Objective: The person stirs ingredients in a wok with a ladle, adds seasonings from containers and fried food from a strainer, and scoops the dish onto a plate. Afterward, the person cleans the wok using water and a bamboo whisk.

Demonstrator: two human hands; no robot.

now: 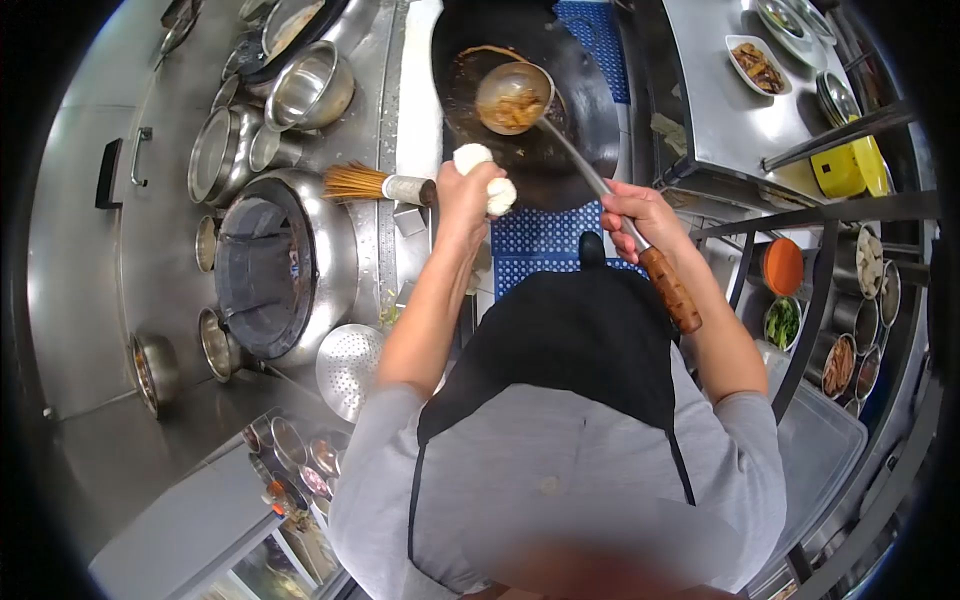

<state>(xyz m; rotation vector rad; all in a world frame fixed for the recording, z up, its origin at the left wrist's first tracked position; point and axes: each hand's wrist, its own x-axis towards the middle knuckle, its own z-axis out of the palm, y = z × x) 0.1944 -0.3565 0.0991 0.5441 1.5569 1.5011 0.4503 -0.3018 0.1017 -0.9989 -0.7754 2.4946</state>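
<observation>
My left hand (465,197) is closed around a bunched white cloth (473,156) at the near edge of a dark wok (590,110). Whatever part of the wok lies under the cloth is hidden. In my right hand (645,215) is a long metal ladle (575,150), gripped on its shaft just above the brown wooden handle (670,290). The ladle's bowl is over the wok and holds brownish food pieces (512,108) in sauce. More brown sauce coats the wok around it.
Left of me are a bamboo brush (360,185), a second wok (265,270), a perforated skimmer (350,370) and steel bowls (310,85). On the right, a counter (715,110) bears a dish of food (757,66). Below it, a rack holds ingredient containers (838,365).
</observation>
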